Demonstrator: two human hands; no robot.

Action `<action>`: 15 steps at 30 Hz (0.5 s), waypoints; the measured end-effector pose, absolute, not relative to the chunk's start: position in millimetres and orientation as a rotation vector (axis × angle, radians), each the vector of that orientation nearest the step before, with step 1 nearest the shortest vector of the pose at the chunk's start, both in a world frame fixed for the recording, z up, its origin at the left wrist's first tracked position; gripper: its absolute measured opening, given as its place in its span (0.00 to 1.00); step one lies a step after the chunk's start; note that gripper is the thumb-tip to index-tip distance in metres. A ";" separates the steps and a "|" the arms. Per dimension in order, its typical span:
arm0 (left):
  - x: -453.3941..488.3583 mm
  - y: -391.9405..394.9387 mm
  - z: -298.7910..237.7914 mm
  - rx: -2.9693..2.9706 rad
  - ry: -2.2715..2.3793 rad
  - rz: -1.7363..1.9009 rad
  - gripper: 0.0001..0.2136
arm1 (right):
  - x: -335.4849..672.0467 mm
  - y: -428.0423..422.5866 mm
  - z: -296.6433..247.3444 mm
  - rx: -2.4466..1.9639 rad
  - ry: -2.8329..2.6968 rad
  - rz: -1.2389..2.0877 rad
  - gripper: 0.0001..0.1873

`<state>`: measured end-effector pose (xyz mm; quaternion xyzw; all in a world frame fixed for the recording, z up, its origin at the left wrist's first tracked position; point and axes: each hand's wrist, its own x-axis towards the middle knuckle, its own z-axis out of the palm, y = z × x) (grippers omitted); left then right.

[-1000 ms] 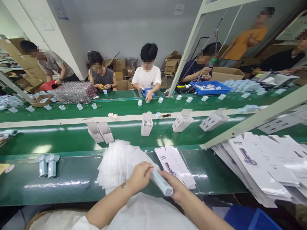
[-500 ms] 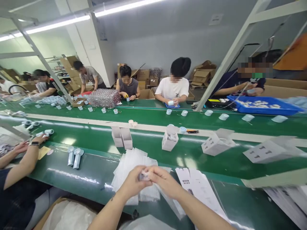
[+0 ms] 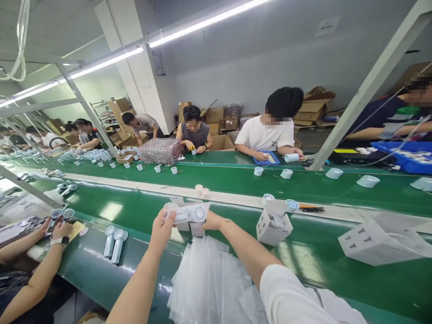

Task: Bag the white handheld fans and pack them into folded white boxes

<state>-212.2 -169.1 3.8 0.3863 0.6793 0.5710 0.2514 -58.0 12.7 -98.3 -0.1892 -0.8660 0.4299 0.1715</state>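
My left hand [image 3: 162,228] is closed on the left end of a small handheld fan [image 3: 189,213] wrapped in a clear plastic bag. The round fan head points right, and the fan is held up over the belt. Just behind it stand two small white boxes [image 3: 197,230], side by side and partly covered by the fan. My right hand [image 3: 212,221] reaches to the right side of these boxes; its fingers are hidden behind the bag and box. Below my hands lies a pile of clear plastic bags [image 3: 209,279].
Open white boxes [image 3: 273,227] stand along the green belt [image 3: 229,216] to the right. Two light blue fans [image 3: 116,246] lie on the left of the bench. A co-worker's hands [image 3: 62,229] hold fans at far left. Several people work across the line, near blue cups [image 3: 258,171].
My hands were together over the plastic bags; they have parted and moved forward to the white boxes. The bagged fan now shows in my left hand. The view has shifted.
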 end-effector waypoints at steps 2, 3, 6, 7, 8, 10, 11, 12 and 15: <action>-215.3 -145.0 -8.6 1.166 1.904 1.499 0.14 | -56.5 17.4 -109.7 -0.568 -2.421 1.205 0.45; -215.4 -136.0 -14.6 1.275 1.958 1.449 0.12 | -52.5 19.9 -112.4 -0.600 -2.406 1.196 0.46; -204.0 -118.2 -24.0 1.702 2.201 1.136 0.07 | -33.7 29.5 -114.5 -0.681 -2.388 1.175 0.42; -195.4 -112.8 -23.2 1.815 2.278 0.969 0.09 | -26.5 32.9 -114.8 -0.704 -2.389 1.172 0.40; -184.7 -106.5 -20.8 1.890 2.342 0.778 0.10 | -19.4 36.0 -115.5 -0.729 -2.387 1.170 0.39; -159.6 -89.0 -13.3 1.938 2.413 0.427 0.10 | -6.6 40.5 -118.2 -0.791 -2.369 1.163 0.38; -146.9 -78.0 -9.6 1.932 2.422 0.300 0.10 | -1.2 41.6 -120.1 -0.828 -2.356 1.160 0.37; -135.3 -66.2 -6.9 1.914 2.425 0.213 0.10 | 3.2 42.0 -122.2 -0.863 -2.345 1.161 0.36; -110.9 -35.5 -6.8 1.830 2.441 0.120 0.11 | 9.8 38.8 -127.4 -0.925 -2.325 1.176 0.32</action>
